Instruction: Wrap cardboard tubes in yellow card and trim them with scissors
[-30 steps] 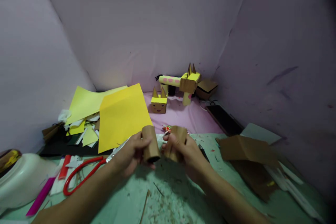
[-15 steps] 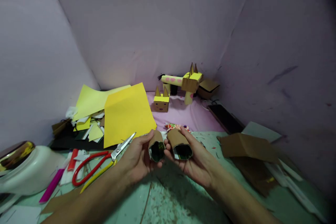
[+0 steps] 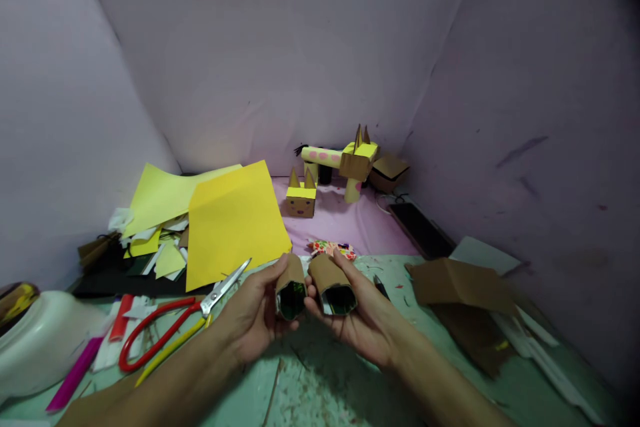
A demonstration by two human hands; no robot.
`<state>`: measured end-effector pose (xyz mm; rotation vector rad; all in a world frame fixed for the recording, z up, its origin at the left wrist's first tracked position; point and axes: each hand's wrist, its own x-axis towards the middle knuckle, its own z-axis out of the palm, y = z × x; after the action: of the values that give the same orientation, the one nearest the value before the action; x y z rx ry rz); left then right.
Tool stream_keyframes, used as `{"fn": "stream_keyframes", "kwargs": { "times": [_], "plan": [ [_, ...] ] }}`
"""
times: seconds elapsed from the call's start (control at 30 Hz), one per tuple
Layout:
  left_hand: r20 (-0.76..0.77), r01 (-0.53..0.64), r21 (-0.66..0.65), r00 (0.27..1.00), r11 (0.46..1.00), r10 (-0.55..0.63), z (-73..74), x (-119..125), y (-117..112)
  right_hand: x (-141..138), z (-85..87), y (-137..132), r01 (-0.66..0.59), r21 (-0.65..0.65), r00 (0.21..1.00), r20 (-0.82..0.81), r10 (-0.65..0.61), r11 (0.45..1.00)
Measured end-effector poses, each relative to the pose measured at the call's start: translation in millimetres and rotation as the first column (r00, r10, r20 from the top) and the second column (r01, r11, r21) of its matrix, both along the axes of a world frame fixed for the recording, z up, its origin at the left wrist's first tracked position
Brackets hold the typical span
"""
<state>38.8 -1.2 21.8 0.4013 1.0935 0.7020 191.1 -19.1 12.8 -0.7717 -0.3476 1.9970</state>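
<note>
Enclosed by pale walls (image 3: 310, 47), above a worn green tabletop (image 3: 325, 387). Grasps the left tube (image 3: 290, 271), plain cardboard, between thumb and curled fingers of the left hand (image 3: 255, 310); cradles the right tube (image 3: 327, 272) in the fingers of the right hand (image 3: 367, 310), thumb along its upper side. Holds both side by side between the palms, right fingertips in the narrow gap; cannot tell about contact between the tubes. Now turns both hollow ends back toward the wearer, unlike a second ago, with the left one tipped downward then. Seems to allow a look into both at once, past uneven rims to dark insides.

Just beyond the fingertips, a patterned bundle (image 3: 345, 251); right of the right fingers, a dark pen (image 3: 381, 285). Left of the left fingers, red-handled scissors (image 3: 213, 300), then a large yellow sheet (image 3: 240, 220). Farther past the fingers, on pink cloth (image 3: 370, 230), an eared cardboard box (image 3: 301, 205) and a pink-spotted animal figure (image 3: 320, 157). Well right of the fingers, folded cardboard (image 3: 457, 283).
</note>
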Motion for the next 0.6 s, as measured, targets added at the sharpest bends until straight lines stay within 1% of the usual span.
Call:
{"fn": "stream_keyframes", "kwargs": {
  "times": [0.1, 0.13, 0.17, 0.2, 0.23, 0.27, 0.3, 0.33, 0.37, 0.4, 0.43, 0.47, 0.5, 0.53, 0.57, 0.6],
  "plan": [
    [-0.030, -0.016, 0.073, 0.999, 0.997, 0.018, -1.9, 2, -1, -3, 3.6, 1, 0.015, -0.190, 1.000, -0.012, -0.017, 0.982],
    [-0.042, -0.025, 0.120, 0.999, 0.992, 0.030, -2.0, 3, -1, -4, 3.8, 1, 0.031, -0.210, 1.000, 0.007, -0.030, 0.977],
    [-0.052, -0.035, 0.180, 0.998, 0.983, 0.045, -1.9, 3, -1, -4, 3.0, 0, 0.052, -0.193, 0.998, 0.032, -0.047, 0.980],
    [-0.060, -0.045, 0.247, 0.996, 0.968, 0.062, -2.0, 2, -2, -4, 1.2, -2, 0.074, -0.135, 0.996, 0.056, -0.067, 0.988],
    [-0.065, -0.055, 0.312, 0.995, 0.948, 0.080, -2.4, 0, -2, -3, -1.7, -4, 0.095, -0.038, 0.992, 0.084, -0.091, 0.995],
    [-0.065, -0.078, 0.371, 0.992, 0.925, 0.109, -3.5, -4, -3, -1, -5.4, -8, 0.108, 0.089, 0.986, 0.117, -0.118, 0.990],
    [-0.074, -0.088, 0.431, 0.988, 0.898, 0.132, -5.5, -8, -5, 2, -9.7, -13, 0.107, 0.221, 0.977, 0.159, -0.144, 0.969],
    [-0.099, -0.075, 0.501, 0.985, 0.862, 0.143, -8.6, -14, -8, 5, -14.3, -18, 0.086, 0.336, 0.962, 0.217, -0.166, 0.938],
    [-0.144, -0.032, 0.573, 0.980, 0.819, 0.139, -12.7, -20, -12, 8, -19.0, -24, 0.048, 0.429, 0.938, 0.291, -0.188, 0.902],
    [-0.222, 0.060, 0.643, 0.969, 0.763, 0.111, -17.7, -26, -18, 11, -23.8, -30, -0.002, 0.496, 0.905, 0.371, -0.210, 0.868],
    [-0.312, 0.173, 0.688, 0.947, 0.705, 0.072, -23.5, -30, -24, 13, -28.7, -35, -0.060, 0.546, 0.864, 0.448, -0.230, 0.836],
    [-0.411, 0.301, 0.705, 0.911, 0.642, 0.024, -29.7, -34, -31, 15, -33.9, -39, -0.127, 0.585, 0.821, 0.515, -0.246, 0.801],
    [-0.499, 0.416, 0.694, 0.866, 0.588, -0.024, -36.0, -36, -37, 16, -39.5, -42, -0.196, 0.619, 0.778, 0.570, -0.264, 0.760],
    [-0.561, 0.495, 0.669, 0.826, 0.554, -0.060, -42.1, -37, -43, 16, -45.5, -44, -0.265, 0.652, 0.740, 0.610, -0.284, 0.710],
    [-0.604, 0.550, 0.643, 0.792, 0.532, -0.088, -47.5, -36, -47, 15, -51.7, -45, -0.329, 0.678, 0.706, 0.639, -0.305, 0.658],
    [-0.630, 0.582, 0.628, 0.770, 0.517, -0.102, -52.1, -35, -51, 15, -57.8, -45, -0.381, 0.692, 0.677, 0.661, -0.324, 0.613]
  ]
}}
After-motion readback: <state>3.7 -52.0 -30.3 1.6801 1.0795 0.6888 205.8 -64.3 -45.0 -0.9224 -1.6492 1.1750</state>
